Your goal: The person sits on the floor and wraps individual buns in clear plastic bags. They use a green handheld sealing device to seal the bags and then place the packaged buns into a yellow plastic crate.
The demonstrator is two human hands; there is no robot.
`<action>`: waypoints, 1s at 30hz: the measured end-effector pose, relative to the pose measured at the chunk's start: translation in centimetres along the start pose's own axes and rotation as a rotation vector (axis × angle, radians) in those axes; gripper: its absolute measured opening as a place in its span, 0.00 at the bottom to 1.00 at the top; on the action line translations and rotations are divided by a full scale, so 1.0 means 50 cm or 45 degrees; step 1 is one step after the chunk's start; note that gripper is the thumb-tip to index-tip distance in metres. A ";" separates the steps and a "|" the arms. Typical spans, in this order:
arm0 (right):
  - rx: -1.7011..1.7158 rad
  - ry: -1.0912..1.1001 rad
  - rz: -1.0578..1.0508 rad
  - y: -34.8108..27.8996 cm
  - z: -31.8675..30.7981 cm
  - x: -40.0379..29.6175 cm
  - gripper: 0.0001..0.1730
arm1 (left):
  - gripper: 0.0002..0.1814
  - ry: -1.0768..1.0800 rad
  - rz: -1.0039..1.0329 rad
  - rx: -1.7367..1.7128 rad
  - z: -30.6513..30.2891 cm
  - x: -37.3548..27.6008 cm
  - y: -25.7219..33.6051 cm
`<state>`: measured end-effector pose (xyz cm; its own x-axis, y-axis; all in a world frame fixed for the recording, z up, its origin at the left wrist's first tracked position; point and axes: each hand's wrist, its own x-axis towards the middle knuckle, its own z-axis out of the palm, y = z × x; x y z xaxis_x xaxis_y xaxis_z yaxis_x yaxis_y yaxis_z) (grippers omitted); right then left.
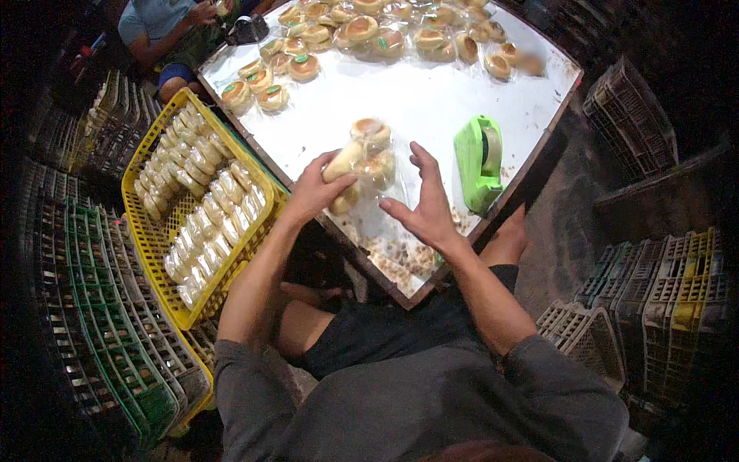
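Note:
My left hand [321,187] grips a clear plastic bag of round, flat buns [369,161] above the near part of a white tabletop [369,95]. Several buns with browned tops show through the film, one of them turned on its side under my fingers. To the right of the bag is my right hand [426,202], thumb and fingers spread, with nothing held. The bag's loose clear end reaches toward its thumb; whether they touch I cannot tell. Right of that hand stands a lime-green tape dispenser [478,164] with a roll of tape [492,151].
Bagged buns [361,29] are heaped along the table's far side, some with green labels. A yellow plastic crate [130,190] at left holds rows of wrapped buns [213,219]. Stacked crates [98,312] flank both sides. Another person [164,34] sits at upper left. Crumbs litter the near corner.

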<state>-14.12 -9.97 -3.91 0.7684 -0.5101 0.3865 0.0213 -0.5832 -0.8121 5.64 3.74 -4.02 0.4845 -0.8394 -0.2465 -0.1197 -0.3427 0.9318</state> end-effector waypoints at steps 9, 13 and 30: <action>1.297 0.017 0.294 -0.056 -0.007 0.044 0.28 | 0.27 0.766 0.546 0.069 0.150 -0.032 0.123; 0.938 0.178 0.531 -0.049 -0.014 0.045 0.24 | 0.33 0.345 0.324 -0.593 0.152 -0.017 0.138; 0.812 0.338 0.163 -0.132 -0.035 0.053 0.07 | 0.20 0.958 0.685 -0.292 0.148 -0.085 0.145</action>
<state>-13.35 -8.57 3.24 0.6097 -0.7343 0.2984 0.3747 -0.0648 -0.9249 -3.70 1.71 1.80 0.8543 -0.3412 0.3922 -0.3548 0.1687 0.9196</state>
